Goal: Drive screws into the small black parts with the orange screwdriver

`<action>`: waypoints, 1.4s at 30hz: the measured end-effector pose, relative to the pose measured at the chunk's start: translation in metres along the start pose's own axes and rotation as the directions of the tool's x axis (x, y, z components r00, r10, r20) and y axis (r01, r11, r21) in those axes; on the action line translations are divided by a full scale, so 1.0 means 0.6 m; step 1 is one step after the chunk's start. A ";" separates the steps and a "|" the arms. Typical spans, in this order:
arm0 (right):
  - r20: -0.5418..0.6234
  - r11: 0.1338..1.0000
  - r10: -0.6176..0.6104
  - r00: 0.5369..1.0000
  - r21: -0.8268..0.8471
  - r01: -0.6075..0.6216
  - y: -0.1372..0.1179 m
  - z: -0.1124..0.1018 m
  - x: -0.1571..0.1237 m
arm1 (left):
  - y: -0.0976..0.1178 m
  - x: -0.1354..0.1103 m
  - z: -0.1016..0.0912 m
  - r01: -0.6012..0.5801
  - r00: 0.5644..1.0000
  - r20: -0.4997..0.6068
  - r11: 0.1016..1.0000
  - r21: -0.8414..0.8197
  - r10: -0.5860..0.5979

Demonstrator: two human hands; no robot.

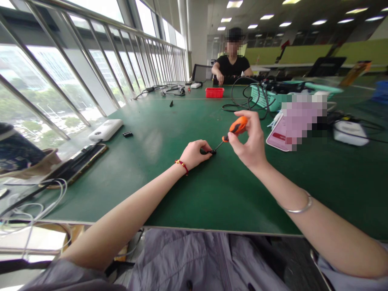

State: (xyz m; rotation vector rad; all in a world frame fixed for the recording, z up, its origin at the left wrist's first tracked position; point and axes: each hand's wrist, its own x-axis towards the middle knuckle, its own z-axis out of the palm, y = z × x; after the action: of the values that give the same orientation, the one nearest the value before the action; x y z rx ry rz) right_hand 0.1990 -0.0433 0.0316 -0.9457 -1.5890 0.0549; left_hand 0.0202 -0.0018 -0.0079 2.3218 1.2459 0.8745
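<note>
My right hand (pixel 251 141) is closed around the orange and black handle of a screwdriver (pixel 238 126), which tilts down to the left. Its thin metal shaft ends at a small black part (pixel 213 152) low over the green table. That part is pinched by my left hand (pixel 196 153), which rests near the tabletop. The screwdriver's tip meets or nearly meets the part; the exact contact is too small to make out. My left fingers cover some of the black part, so its kind does not show.
A small black piece (pixel 127 134) and a white power bank (pixel 106 130) lie to the left. Further back are another black piece (pixel 171 103), a red bin (pixel 214 93) and a teal basket (pixel 263 97) with cables. A person (pixel 233 62) sits across the green table (pixel 145 161).
</note>
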 end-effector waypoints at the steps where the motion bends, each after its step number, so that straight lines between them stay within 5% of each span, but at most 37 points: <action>1: -0.008 1.000 -0.004 1.000 -0.005 0.004 0.001 0.001 0.000 | 0.001 0.000 0.000 0.001 1.000 0.000 1.000 0.000 -0.001; 8: 0.043 0.982 0.166 0.985 -0.095 -0.162 -0.012 -0.001 0.000 | 0.004 -0.002 -0.002 0.000 1.000 -0.004 1.000 0.007 0.000; 17: 0.057 0.999 0.024 0.998 -0.024 -0.023 -0.003 0.000 -0.002 | 0.000 0.000 0.000 -0.004 1.000 -0.006 1.000 0.004 0.004; 23: 0.111 0.989 0.117 0.987 -0.104 -0.106 -0.014 -0.001 -0.002 | 0.002 -0.001 -0.001 -0.006 1.000 -0.007 1.000 0.011 0.006; 33: 0.130 0.995 0.100 0.986 -0.026 -0.097 -0.006 -0.002 -0.001 | 0.002 -0.001 0.000 0.015 1.000 -0.018 1.000 -0.015 -0.015; 38: 0.272 0.974 0.213 0.938 -0.133 -0.183 -0.001 0.001 0.000 | 0.004 -0.002 0.000 0.043 0.999 -0.028 0.999 -0.023 -0.044; 42: 0.408 0.953 0.236 0.882 -0.273 -0.129 0.003 0.005 -0.001 | 0.004 -0.003 -0.001 0.041 0.999 -0.025 0.999 -0.015 -0.041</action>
State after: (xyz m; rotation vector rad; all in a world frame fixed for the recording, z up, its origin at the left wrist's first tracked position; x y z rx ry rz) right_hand 0.1972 -0.0410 0.0294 -1.3432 -1.9438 0.2279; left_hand 0.0204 -0.0043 -0.0066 2.2725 1.2889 0.8990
